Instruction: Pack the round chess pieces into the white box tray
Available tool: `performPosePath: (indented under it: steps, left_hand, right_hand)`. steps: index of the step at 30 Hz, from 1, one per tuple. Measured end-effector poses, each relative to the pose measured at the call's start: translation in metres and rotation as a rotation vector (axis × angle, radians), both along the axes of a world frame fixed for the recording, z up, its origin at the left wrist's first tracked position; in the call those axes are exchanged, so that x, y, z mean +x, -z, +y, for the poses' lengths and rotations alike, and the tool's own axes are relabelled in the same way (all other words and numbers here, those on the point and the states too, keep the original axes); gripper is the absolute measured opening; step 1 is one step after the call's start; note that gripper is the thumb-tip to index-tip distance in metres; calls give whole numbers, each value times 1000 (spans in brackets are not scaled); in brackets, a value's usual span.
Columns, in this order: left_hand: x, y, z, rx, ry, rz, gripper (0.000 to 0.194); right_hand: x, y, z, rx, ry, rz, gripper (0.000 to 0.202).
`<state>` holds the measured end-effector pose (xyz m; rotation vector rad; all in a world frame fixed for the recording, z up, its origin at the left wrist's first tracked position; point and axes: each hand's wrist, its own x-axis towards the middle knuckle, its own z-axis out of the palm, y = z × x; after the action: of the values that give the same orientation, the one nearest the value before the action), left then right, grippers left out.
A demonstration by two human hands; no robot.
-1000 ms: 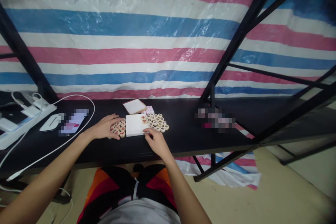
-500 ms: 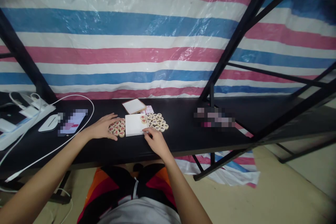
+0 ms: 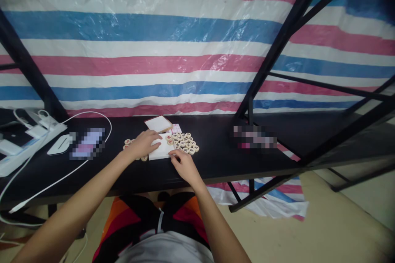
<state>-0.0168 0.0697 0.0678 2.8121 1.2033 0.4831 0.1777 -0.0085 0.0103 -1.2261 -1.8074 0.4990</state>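
Note:
A shallow white box (image 3: 159, 153) sits on the black table, with a few round Chinese chess pieces (image 3: 169, 139) marked in red inside at its right end. My left hand (image 3: 142, 144) reaches over the box's left side, thumb and fingers apart; no piece shows between them. Beneath and beside it lie red-marked chess pieces (image 3: 127, 143), partly covered by the hand. My right hand (image 3: 183, 163) grips the box's front right corner with its fingertips. Dark-marked chess pieces (image 3: 186, 143) lie grouped against the box's right side.
Behind the box rest a white-faced lid (image 3: 158, 123) and a pink-and-white paper (image 3: 174, 128). To the left are a phone (image 3: 88, 144), a white flat device (image 3: 59, 144), a power strip (image 3: 46, 133) and a cable (image 3: 51, 187). A blurred object (image 3: 254, 137) lies right, near the black frame (image 3: 262, 61).
My left hand has moved right, from around the red-marked pieces to over the box's left side. My right hand stays at the box's front right corner.

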Motion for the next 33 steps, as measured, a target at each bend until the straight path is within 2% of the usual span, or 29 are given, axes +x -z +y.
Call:
performPosePath:
  steps: [4,9,18,27,30,33]
  left_hand:
    - [31,5,6,-7,58,70,30]
    - [48,8,5,-52,128,137,24]
    - [55,21,13,-74,46,100,19]
    - [61,38,21,-24,48,-4,12]
    - [62,36,20,-34,58,-34,14]
    - [54,24,12,-46,49,-128,14]
  right_hand:
    - [1,1,3,35,46,15,22]
    - [2,5,7,16,108,30,22]
    - [2,8,8,13,85,40,19]
    - [2,9,8,3,68,42,20]
    - [2,10,8,0,62,35,21]
    - [2,10,9,-4,60,28,21]
